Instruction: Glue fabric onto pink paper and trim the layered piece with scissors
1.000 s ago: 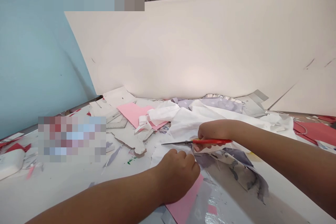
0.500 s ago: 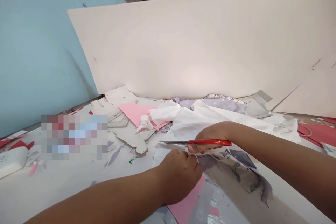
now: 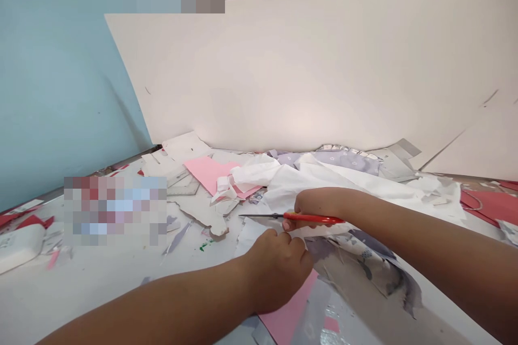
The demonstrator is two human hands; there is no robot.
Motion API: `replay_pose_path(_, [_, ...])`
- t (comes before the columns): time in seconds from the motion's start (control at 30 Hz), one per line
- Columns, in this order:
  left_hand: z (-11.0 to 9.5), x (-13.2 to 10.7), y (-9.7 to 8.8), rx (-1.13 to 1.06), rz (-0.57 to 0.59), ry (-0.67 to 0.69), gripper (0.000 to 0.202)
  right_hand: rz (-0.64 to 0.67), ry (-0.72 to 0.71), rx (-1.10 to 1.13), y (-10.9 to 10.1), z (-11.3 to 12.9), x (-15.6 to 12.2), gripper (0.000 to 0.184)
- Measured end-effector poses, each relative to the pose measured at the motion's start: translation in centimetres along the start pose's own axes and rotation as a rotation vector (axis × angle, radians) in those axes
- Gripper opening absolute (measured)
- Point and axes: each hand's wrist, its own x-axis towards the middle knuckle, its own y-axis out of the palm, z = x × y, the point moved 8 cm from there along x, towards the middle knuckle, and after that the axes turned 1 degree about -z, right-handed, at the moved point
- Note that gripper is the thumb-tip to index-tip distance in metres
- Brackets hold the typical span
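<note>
My right hand (image 3: 315, 206) is shut around a pair of red-handled scissors (image 3: 307, 219), whose long thin blades point left across a white sheet (image 3: 259, 232). The blades lie close together, just above the edge of that sheet. My left hand (image 3: 277, 272) pinches the same white material a little below the blades. Under my left wrist lies a pink paper sheet (image 3: 289, 307). To the right, a grey-lilac printed sheet (image 3: 364, 259) spreads beneath my right forearm.
A large white board (image 3: 303, 64) stands behind the table against a pale blue wall (image 3: 60, 64). Paper scraps, a pink sheet (image 3: 208, 172) and crumpled white paper (image 3: 254, 172) cover the table (image 3: 93, 264). Red card (image 3: 489, 205) lies at the right, and a white object (image 3: 20, 248) at the left.
My right hand and the scissors have shifted slightly left, toward my left hand. My left hand has stayed almost still.
</note>
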Motion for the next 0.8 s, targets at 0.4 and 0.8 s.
replay_pose_path(0.4, [1.7,0.3,-0.5,-0.252,0.083,-0.186,0.019,0.179,-0.316,0.462,-0.1,1.1,-2.7,0.064])
replay_pose_path(0.8, [9.1,-1.4,2.2,-0.547,0.337,-0.407,0.032,-0.181,-0.051,0.797,1.8,-6.1,-5.4,0.039])
